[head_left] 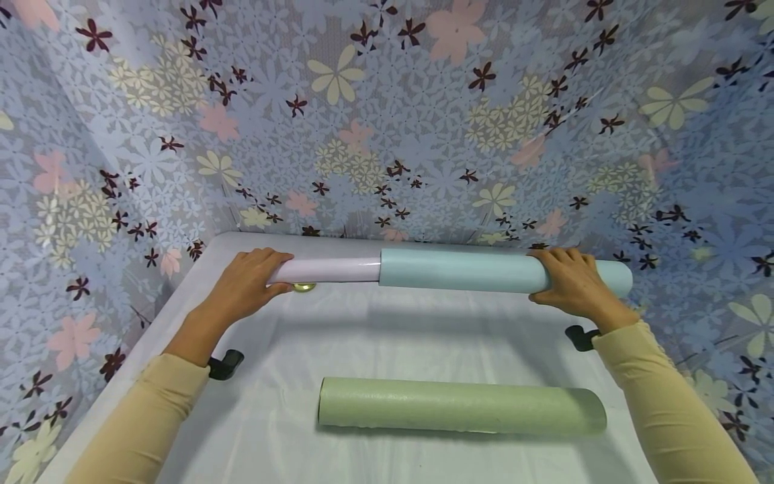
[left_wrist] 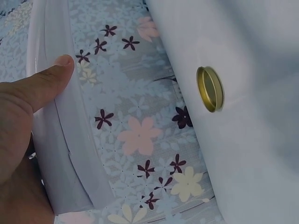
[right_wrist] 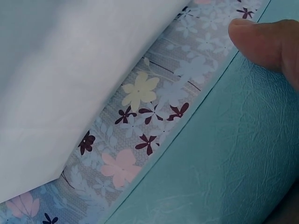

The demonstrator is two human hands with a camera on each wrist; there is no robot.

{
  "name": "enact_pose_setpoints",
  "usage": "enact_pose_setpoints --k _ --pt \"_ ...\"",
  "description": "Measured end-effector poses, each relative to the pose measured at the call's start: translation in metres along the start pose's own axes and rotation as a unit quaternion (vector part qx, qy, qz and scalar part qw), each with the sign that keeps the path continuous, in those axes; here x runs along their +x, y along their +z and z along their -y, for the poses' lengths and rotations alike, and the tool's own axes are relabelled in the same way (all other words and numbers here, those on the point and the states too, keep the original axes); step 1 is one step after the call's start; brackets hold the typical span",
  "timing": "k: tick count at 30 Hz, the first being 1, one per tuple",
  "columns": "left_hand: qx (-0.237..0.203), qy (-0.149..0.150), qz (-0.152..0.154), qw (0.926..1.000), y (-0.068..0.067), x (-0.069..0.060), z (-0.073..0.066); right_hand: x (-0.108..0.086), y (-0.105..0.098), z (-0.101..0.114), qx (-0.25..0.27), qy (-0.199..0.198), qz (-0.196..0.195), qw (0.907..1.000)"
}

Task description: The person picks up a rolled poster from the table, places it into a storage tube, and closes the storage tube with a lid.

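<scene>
My left hand (head_left: pixel 249 282) grips the left end of a slim pale lilac roll (head_left: pixel 332 270). In the left wrist view its thumb lies across the lilac roll (left_wrist: pixel 70 154), whose overlapping long edges show. The lilac roll's right end runs into a wider light blue roll (head_left: pixel 459 270), so that end is hidden. My right hand (head_left: pixel 571 282) holds the blue roll near its right end, and in the right wrist view the thumb rests on the wrinkled blue surface (right_wrist: pixel 224 135) beside a straight edge. Both rolls are level, raised above the white table (head_left: pixel 290 403).
A green roll (head_left: pixel 459 407) lies across the table, nearer me. A small gold ring (left_wrist: pixel 211 88) sits by the table's far edge, partly covered by the lilac roll in the head view. Flowered fabric (head_left: pixel 387 134) hangs behind and at both sides.
</scene>
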State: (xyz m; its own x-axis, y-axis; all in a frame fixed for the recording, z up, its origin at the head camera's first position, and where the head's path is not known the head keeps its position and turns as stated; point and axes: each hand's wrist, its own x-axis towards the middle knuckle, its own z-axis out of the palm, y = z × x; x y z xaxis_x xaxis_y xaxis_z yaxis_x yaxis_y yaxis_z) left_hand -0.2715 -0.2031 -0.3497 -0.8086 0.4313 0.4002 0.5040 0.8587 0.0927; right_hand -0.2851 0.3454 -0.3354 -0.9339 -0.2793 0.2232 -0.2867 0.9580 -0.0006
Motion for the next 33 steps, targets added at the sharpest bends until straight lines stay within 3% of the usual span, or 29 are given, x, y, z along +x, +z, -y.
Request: enact_pose_setpoints --k 11,33 --pt "-0.001 0.012 -0.009 0.9999 0.004 0.008 -0.010 0.003 0.002 0.009 0.009 -0.014 -0.011 0.9998" --pt "-0.003 0.019 0.005 0.9998 0.014 0.023 -0.029 0.010 0.005 0.023 0.004 -0.014 -0.016 0.9998"
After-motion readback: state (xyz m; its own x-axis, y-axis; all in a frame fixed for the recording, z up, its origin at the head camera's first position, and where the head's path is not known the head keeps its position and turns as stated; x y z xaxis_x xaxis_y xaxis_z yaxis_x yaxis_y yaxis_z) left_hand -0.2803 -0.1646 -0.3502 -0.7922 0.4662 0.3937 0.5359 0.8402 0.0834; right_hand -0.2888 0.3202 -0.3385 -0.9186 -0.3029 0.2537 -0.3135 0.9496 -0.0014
